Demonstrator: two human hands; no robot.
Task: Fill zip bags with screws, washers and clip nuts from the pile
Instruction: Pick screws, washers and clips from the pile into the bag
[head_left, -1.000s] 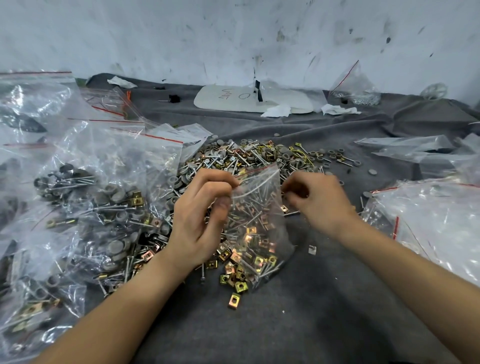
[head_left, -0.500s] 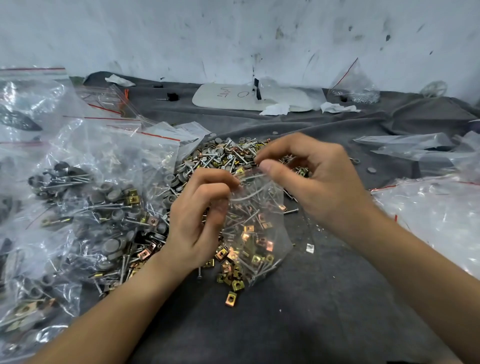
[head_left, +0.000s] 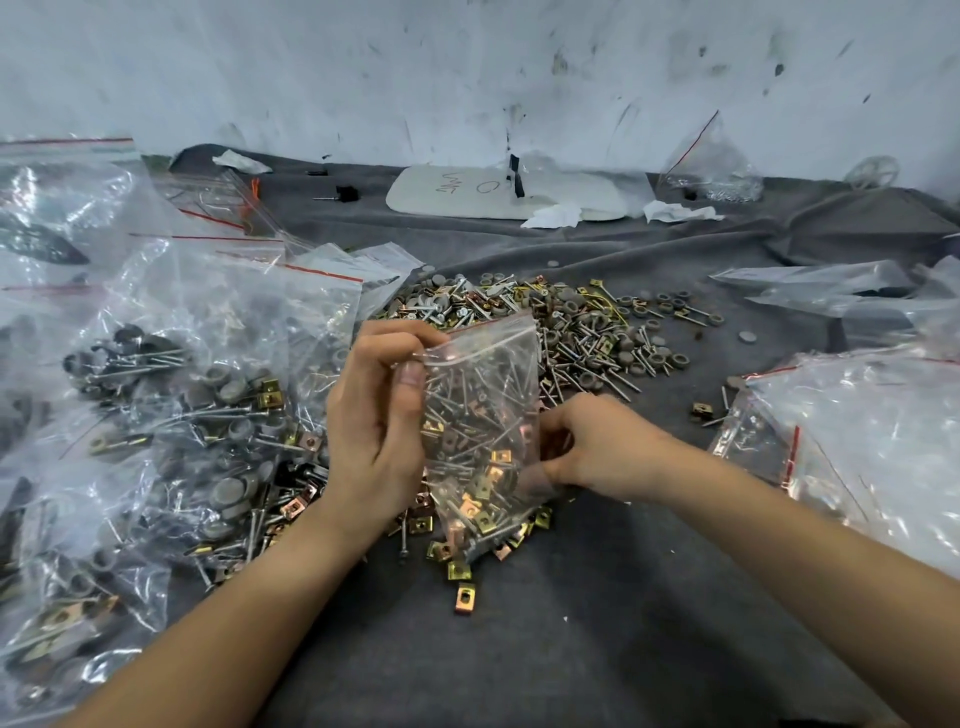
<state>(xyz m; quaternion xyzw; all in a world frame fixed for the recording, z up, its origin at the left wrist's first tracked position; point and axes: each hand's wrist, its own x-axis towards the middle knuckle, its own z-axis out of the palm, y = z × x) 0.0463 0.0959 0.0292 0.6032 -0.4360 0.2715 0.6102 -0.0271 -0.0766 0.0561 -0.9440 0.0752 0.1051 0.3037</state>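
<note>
- Clear plastic zip bag (head_left: 480, 415): stands upright at the near edge of the pile (head_left: 582, 327), with its red seal strip at the top and its base resting on the grey cloth (head_left: 519, 654). It holds screws and brass-coloured clip nuts. Whether the seal is closed cannot be told.
- Left hand (head_left: 376, 431): located at the near left of the pile. The fingers (head_left: 395, 340) are curled over the bag's upper left corner and the thumb presses the plastic against them just below the seal strip. This is a pinch grip.
- Right hand (head_left: 602, 452): located at the near side of the pile, low on the bag's right edge. The fingers are curled tightly and grasp the plastic. One fingertip shows through the bag wall.
- Position of the bag relative to the fingers: the bag hangs between the two hands, with the left grip high and the right grip low.
- Loose clip nuts (head_left: 460, 582): scattered on the cloth nearer the camera than the pile, around and under the bag's base.
- Pile: a mix of screws, grey washers and clip nuts, lying beyond both hands.
- Filled bags (head_left: 182, 415): heaped to the left of the pile.
- Empty bags (head_left: 862, 431): lying to the right of the pile.
</note>
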